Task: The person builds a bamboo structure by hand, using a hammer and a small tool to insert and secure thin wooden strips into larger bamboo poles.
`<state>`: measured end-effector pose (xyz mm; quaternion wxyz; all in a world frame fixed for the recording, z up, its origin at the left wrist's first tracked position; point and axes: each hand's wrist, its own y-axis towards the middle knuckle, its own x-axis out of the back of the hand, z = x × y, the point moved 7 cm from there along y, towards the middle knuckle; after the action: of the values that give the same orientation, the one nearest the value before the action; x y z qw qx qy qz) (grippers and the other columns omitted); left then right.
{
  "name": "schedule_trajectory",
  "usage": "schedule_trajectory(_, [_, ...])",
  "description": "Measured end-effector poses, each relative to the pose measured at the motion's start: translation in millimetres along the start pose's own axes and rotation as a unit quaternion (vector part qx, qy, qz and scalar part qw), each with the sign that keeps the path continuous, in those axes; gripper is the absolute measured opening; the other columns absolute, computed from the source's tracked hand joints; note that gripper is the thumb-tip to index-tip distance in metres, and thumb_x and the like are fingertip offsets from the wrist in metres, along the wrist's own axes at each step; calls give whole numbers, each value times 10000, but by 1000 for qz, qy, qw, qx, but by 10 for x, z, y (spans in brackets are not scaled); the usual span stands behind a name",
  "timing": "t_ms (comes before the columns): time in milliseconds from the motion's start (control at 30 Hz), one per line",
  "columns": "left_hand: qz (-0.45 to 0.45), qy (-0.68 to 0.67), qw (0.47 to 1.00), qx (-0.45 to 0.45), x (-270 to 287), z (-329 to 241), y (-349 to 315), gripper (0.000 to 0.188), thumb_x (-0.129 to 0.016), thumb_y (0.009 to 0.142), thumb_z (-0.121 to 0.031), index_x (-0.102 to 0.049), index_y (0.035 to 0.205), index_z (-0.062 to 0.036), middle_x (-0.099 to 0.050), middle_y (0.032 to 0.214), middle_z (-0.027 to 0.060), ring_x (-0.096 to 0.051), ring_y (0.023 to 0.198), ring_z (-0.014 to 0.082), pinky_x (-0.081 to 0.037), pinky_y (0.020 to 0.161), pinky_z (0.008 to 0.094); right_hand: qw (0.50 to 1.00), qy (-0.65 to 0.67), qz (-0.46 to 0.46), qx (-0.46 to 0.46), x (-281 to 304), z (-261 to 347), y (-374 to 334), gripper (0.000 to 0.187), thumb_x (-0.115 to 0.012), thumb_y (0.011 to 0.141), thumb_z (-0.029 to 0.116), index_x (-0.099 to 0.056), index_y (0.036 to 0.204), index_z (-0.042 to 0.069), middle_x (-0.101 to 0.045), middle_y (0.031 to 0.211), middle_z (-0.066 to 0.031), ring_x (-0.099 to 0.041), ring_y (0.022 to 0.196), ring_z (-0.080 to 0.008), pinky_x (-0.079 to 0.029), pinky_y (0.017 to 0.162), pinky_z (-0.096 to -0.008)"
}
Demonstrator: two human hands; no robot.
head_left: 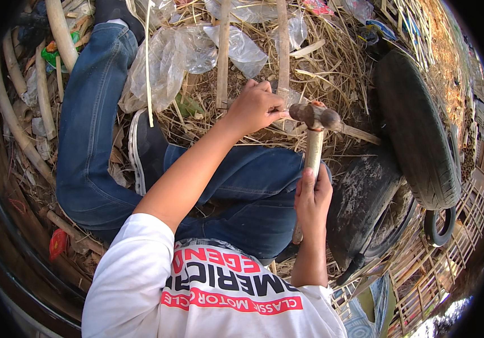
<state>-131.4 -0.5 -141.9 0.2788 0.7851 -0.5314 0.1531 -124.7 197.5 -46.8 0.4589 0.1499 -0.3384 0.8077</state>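
Note:
My right hand (pixel 313 200) is wrapped around the pale handle of a hammer (pixel 313 147), held upright with its rusty metal head at the top. Just left of that head is my left hand (pixel 256 107), its thumb and fingers pinched together; what they hold is too small to make out. Two long bamboo strips, a left one (pixel 223 56) and a right one (pixel 283 45), run from the far edge down to the left hand. Another pale strip (pixel 360 134) sticks out to the right from behind the hammer head.
Clear plastic sheeting (pixel 157 67) lies on straw beyond my hands. At the right stand a worn tyre (pixel 416 129) and another dusty tyre (pixel 363 197). Thick bamboo poles (pixel 19 118) lie at the left. My bent legs (pixel 98 124) frame the spot. A bamboo lattice (pixel 422 270) fills the lower right.

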Motion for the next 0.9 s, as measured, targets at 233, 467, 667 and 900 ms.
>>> schedule_trajectory(233, [3,10,1000,12,-13,36,-9,180,-792,730,-278,-688,770,-136,-594,713,-3,-556,850,192,-377,833,372,998,-50,25,-10,-26,-36,48,371,-502,1024,342,-527,852,13,-511,579,-34,-477,520,-109,-387,489,-296])
schedule_trajectory(467, [-49,6,999,2,28,-1,-48,216,-800,710,-212,-718,898,-146,-628,1058,36,-522,1184,242,-377,984,436,1000,-19,19,-10,14,-42,48,356,-473,1033,347,-503,858,38,-477,572,-6,-444,474,-75,-352,432,-248])
schedule_trajectory(667, [10,61,998,-26,-38,33,-35,281,-767,770,-352,-734,966,-153,-588,1327,-6,-403,1374,225,-285,1130,488,999,-22,25,-21,-16,-111,106,361,-478,1029,331,-520,844,24,-506,583,-25,-475,516,-101,-380,478,-283])
schedule_trajectory(900, [18,102,994,-27,-1,-11,-55,340,-743,782,-445,-741,941,-144,-584,1323,-18,-396,1376,226,-257,1129,557,999,-41,23,0,17,28,166,337,-494,1023,311,-533,860,18,-513,584,-33,-486,524,-120,-386,494,-302])
